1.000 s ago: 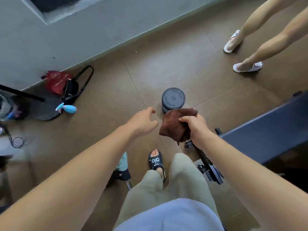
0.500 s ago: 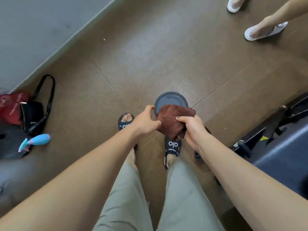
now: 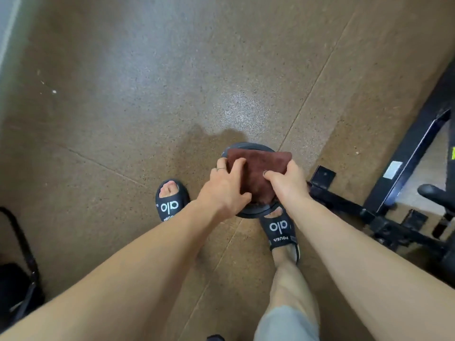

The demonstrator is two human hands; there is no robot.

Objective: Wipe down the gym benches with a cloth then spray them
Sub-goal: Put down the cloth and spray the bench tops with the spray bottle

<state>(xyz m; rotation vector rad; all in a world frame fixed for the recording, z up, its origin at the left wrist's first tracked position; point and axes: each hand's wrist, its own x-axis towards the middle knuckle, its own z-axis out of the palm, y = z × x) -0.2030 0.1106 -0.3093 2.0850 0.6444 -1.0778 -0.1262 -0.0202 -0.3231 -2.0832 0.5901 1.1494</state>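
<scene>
Cloth: a folded brown cloth (image 3: 258, 169) sits just right of centre, held over a round black lidded container (image 3: 248, 212) on the floor.
Left hand: the left hand (image 3: 224, 188) grips the cloth's 9 o'clock edge, fingers curled onto the top, thumb toward the 6 o'clock side; a ring shows on one finger.
Right hand: the right hand (image 3: 288, 183) holds the cloth's 3 o'clock edge, thumb on top, the other fingers wrapped over the far corner.
Hidden: the cloth and both hands cover most of the container; only its rim shows at 12 and 6 o'clock, so what it is cannot be told. The cloth's underside is out of sight.
Feet: the left black slide sandal (image 3: 170, 200) stands at 9 o'clock of the container; the right black slide sandal (image 3: 280, 230) touches its 6 o'clock rim.
Bench: a black bench frame (image 3: 406, 153) runs along the 3 o'clock edge, cut off by it; its foot bar (image 3: 344, 205) reaches just beside the right hand. No padding is visible.
Left edge: a dark strap and bag (image 3: 17, 279) at 8 o'clock, cropped and hard to make out.
Open room: brown speckled floor (image 3: 172, 82) spreads from 10 to 1 o'clock; a pale wall strip (image 3: 7, 33) lies at the 10 o'clock corner.
</scene>
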